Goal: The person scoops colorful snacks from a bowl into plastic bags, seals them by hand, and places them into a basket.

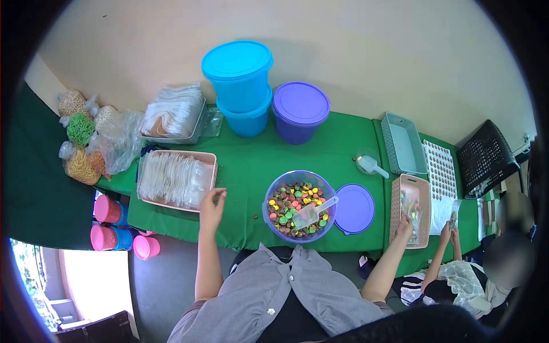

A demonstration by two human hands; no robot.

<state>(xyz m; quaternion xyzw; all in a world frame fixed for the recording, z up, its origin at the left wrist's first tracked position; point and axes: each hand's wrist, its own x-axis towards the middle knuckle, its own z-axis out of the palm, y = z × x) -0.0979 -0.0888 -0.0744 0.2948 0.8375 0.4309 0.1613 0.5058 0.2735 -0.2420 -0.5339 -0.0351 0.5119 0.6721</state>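
Observation:
My left hand (212,207) is beside the right edge of a pink basket (214,171) of clear plastic bags (171,180); its fingers are curved and apart, with nothing between them. My right hand (405,224) holds a filled plastic bag (411,210) over another pink basket (424,228) on the right. Between my hands, a purple tub (266,216) holds colourful round candies (291,197), with a clear scoop (307,216) lying on them. The purple lid (354,209) lies flat next to the tub.
Blue buckets (237,74) and a purple bucket (301,111) stand at the back of the green table (337,154). A second scoop (370,165) lies right of centre. Bagged snacks (83,128) sit at left. On the right, a co-worker's hands (449,233) hold a small bag.

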